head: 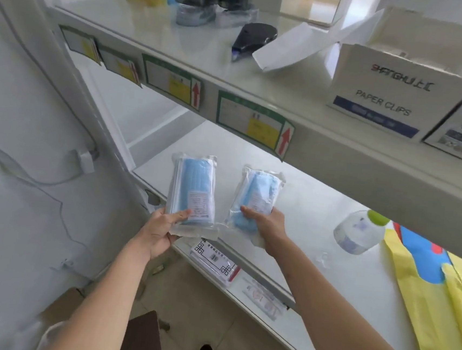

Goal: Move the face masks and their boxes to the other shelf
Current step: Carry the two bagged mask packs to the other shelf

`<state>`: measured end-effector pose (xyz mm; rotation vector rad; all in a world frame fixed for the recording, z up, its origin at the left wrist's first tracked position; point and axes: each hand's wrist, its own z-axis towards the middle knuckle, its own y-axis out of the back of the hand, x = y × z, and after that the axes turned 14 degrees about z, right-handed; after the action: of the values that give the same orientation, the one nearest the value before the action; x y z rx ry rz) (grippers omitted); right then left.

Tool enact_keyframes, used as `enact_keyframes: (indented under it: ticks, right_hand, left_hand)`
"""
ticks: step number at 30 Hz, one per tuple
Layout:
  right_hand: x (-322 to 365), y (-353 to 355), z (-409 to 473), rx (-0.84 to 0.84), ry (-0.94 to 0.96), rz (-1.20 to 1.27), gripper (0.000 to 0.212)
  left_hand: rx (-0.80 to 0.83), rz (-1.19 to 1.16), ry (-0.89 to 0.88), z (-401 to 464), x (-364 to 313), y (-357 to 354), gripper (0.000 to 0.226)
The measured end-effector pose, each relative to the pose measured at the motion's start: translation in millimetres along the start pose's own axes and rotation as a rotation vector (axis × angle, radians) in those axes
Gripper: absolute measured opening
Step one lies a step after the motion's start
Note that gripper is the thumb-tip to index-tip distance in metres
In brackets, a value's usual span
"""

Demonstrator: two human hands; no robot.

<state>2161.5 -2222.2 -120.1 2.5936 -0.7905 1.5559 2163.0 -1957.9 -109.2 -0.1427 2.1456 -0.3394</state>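
Both hands are occupied. The left hand [162, 231] grips the lower end of 1 clear-wrapped pack of blue face masks [193, 189], thumb across its front, the pack standing roughly upright. The right hand [265, 226] grips the lower end of a second mask pack [257, 195], which leans slightly right. The 2 packs sit side by side, close but apart, held over the front left part of the lower shelf [318, 220]; neither touches the shelf surface.

On the lower shelf, to the right: a clear bottle with a green cap [359, 232], and beyond it yellow and blue plastic bags [425, 281]. Labels hang from that shelf's front edge.

On the upper shelf [180, 45]: an open white box marked PAPER CLIPS [384, 96], a dark tape dispenser [251, 38], and wrapped dark and blue packs [212, 8] at the back; their contents cannot be told. Green-bordered labels with red arrows [253, 124] line its front edge.
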Motion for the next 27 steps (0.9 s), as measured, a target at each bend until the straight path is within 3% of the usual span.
enact_keyframes:
  ticks: [3, 5, 14, 19, 27]
  right_hand:
    - [-3.6, -7.7, 10.6, -0.029, -0.012, -0.051, 0.049]
    - [-8.2, -15.5, 17.0, -0.056, -0.001, -0.064, 0.039]
    - [-14.2, -72.3, 29.9, -0.188, 0.004, -0.024, 0.037]
    - [-14.0, -79.1, 36.6, -0.273, 0.06, -0.124, 0.042]
    - [-23.6, -74.0, 43.5, -0.398, 0.278, -0.189, 0.045]
  left_hand:
    - [-0.019, 0.056, 0.006, 8.6, -15.3, 8.3, 0.059]
    - [-0.019, 0.072, 0.02, 17.1, -24.9, 13.1, 0.058]
    - [0.178, 0.292, 0.075, 63.6, -57.4, 10.7, 0.077]
    - [0.36, 0.545, -0.017, 93.1, -61.3, -5.9, 0.057]
    - [0.202, 0.946, -0.312, 122.8, -28.5, -35.3, 0.052]
